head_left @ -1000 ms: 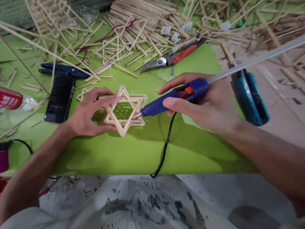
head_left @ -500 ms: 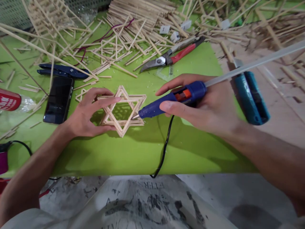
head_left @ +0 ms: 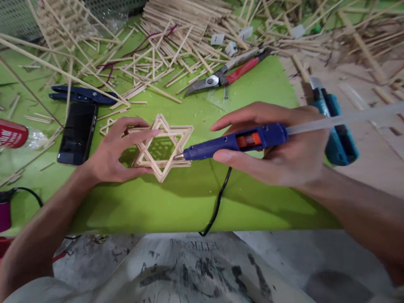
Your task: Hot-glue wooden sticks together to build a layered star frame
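A six-pointed star frame of thin wooden sticks (head_left: 161,172) stands in layers above the green table. My left hand (head_left: 115,147) grips its left side, with fingers at the top and the thumb along the lower edge. In my right hand (head_left: 271,145) is a blue glue gun (head_left: 214,147) with an orange part inside and a long translucent glue stick at its back. The gun's metal tip touches or nearly touches the star's lower right side. A black cord hangs below the gun.
Behind the hands lie loose sticks (head_left: 186,17), red-handled pruning shears (head_left: 241,71) and dark blue pliers (head_left: 83,95). A phone (head_left: 78,134) and a red-labelled bottle (head_left: 12,134) are at left. A teal tool (head_left: 342,145) lies at right. The green table's (head_left: 126,214) front edge is near me.
My right hand has moved slightly right and down, turning the glue gun to lie more level. Its tip stays near the same spot. My left hand and the star have hardly moved.
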`<state>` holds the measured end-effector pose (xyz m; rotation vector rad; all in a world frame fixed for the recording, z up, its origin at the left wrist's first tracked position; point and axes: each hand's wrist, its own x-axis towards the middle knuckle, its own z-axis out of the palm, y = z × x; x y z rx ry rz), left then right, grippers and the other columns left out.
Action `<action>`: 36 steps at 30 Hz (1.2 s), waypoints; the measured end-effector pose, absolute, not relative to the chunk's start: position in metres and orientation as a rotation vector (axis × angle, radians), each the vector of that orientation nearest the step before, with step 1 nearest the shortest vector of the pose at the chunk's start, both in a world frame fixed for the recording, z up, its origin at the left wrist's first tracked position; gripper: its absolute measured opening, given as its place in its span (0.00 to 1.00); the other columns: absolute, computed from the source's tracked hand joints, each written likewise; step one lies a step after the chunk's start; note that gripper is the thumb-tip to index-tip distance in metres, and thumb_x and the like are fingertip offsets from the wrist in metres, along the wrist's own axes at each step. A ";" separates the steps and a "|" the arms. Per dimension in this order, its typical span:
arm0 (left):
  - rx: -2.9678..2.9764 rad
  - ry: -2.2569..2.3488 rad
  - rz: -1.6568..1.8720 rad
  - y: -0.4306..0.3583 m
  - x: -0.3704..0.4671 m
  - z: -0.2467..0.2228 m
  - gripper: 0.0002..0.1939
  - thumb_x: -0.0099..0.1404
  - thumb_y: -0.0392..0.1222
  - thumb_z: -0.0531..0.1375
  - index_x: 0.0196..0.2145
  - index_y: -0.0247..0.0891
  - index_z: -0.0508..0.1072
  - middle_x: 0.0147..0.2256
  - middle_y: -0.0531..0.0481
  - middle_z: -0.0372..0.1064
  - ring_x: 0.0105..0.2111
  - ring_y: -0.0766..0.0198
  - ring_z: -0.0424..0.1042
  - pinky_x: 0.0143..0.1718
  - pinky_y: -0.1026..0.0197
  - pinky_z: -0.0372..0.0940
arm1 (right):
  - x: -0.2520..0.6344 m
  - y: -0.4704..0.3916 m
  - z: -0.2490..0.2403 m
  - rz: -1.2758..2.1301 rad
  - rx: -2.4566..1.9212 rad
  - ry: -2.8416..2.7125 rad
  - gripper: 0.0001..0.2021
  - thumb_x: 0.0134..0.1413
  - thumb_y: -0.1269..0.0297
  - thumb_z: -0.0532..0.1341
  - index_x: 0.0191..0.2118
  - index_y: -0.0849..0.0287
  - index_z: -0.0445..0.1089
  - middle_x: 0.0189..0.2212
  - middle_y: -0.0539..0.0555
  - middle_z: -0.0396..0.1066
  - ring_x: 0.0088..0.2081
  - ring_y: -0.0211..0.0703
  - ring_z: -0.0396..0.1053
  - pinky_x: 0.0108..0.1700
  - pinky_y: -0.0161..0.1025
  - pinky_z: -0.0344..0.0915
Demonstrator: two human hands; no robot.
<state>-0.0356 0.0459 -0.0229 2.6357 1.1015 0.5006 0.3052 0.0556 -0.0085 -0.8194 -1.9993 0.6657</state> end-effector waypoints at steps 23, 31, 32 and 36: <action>2.630 1.084 0.494 0.048 -0.036 -0.026 0.39 0.68 0.67 0.67 0.70 0.51 0.66 0.61 0.42 0.67 0.59 0.44 0.71 0.60 0.41 0.71 | 0.309 0.054 -0.011 0.272 -0.634 -2.181 0.18 0.57 0.50 0.75 0.47 0.52 0.76 0.30 0.50 0.83 0.29 0.46 0.81 0.29 0.40 0.78; 2.610 1.130 0.448 0.047 -0.036 -0.025 0.39 0.68 0.68 0.66 0.69 0.50 0.67 0.61 0.41 0.67 0.59 0.44 0.71 0.61 0.39 0.71 | 0.308 0.054 -0.011 0.242 -0.627 -2.195 0.15 0.61 0.51 0.73 0.48 0.51 0.76 0.29 0.50 0.82 0.27 0.45 0.80 0.27 0.40 0.76; 2.613 1.122 0.457 0.047 -0.036 -0.025 0.39 0.68 0.68 0.66 0.69 0.50 0.67 0.61 0.41 0.67 0.59 0.44 0.71 0.61 0.39 0.71 | 0.308 0.054 -0.011 0.241 -0.634 -2.190 0.15 0.60 0.51 0.73 0.48 0.51 0.76 0.30 0.50 0.82 0.28 0.45 0.80 0.28 0.41 0.76; 2.624 1.065 0.510 0.047 -0.034 -0.023 0.37 0.69 0.65 0.67 0.70 0.50 0.66 0.60 0.41 0.67 0.59 0.46 0.71 0.62 0.40 0.71 | 0.309 0.056 -0.011 0.240 -0.623 -2.201 0.16 0.60 0.50 0.74 0.49 0.49 0.76 0.30 0.48 0.82 0.28 0.45 0.80 0.28 0.40 0.77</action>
